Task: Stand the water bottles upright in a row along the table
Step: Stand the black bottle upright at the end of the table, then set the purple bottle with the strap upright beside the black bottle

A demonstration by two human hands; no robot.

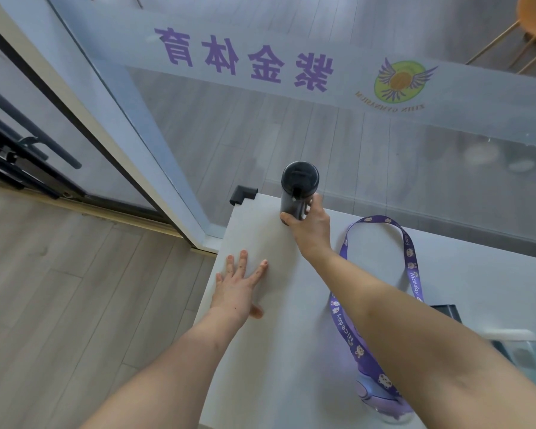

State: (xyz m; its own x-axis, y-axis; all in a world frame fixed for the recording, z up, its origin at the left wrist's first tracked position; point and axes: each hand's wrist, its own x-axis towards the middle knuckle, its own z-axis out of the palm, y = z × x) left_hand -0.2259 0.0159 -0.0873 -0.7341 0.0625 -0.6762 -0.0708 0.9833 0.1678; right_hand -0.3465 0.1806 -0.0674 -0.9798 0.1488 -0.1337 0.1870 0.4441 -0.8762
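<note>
A dark bottle with a black lid (297, 187) stands upright near the far left corner of the white table (279, 351). My right hand (310, 224) is wrapped around its lower body. My left hand (239, 286) lies flat on the table near the left edge, fingers spread, holding nothing. A purple bottle (381, 397) sits at the near edge, partly hidden under my right arm, with its purple lanyard (410, 264) looped across the table. At the right edge a clear bottle with a white lid (520, 351) shows partly behind my arm.
A glass wall with purple lettering (245, 60) runs right behind the table. A black corner guard (243, 193) caps the table's far left corner. Wood floor (59, 289) lies to the left, beside a glass door frame (84, 103).
</note>
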